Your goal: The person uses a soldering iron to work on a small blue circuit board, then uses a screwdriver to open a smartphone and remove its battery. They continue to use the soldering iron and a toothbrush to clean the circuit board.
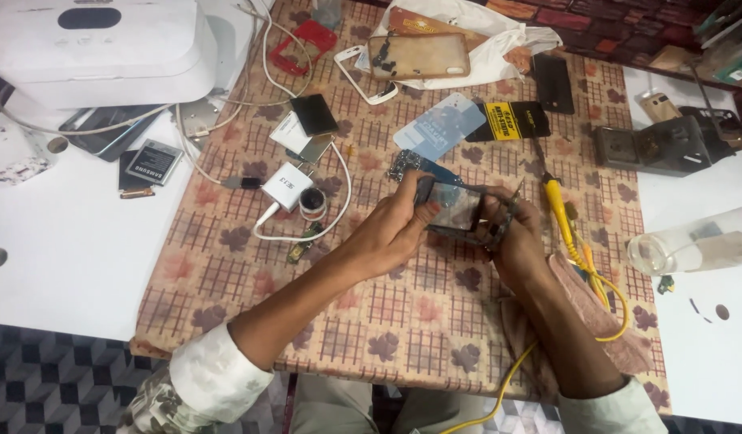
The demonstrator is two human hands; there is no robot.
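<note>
both hands grip one dark phone frame (455, 210) above the patterned cloth (250, 265): left hand (395, 229) fingers curl around its left end, right hand (512, 237) fingers clamp its right end.

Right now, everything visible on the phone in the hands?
The phone is a small dark slab with a glossy, reflective face and a dark frame, apparently plastic and glass. It is held above the patterned tablecloth, tilted, face toward the camera. The left hand grips its left end, the right hand its right end, fingers covering the edges. Whether it is opened up is unclear.
</note>
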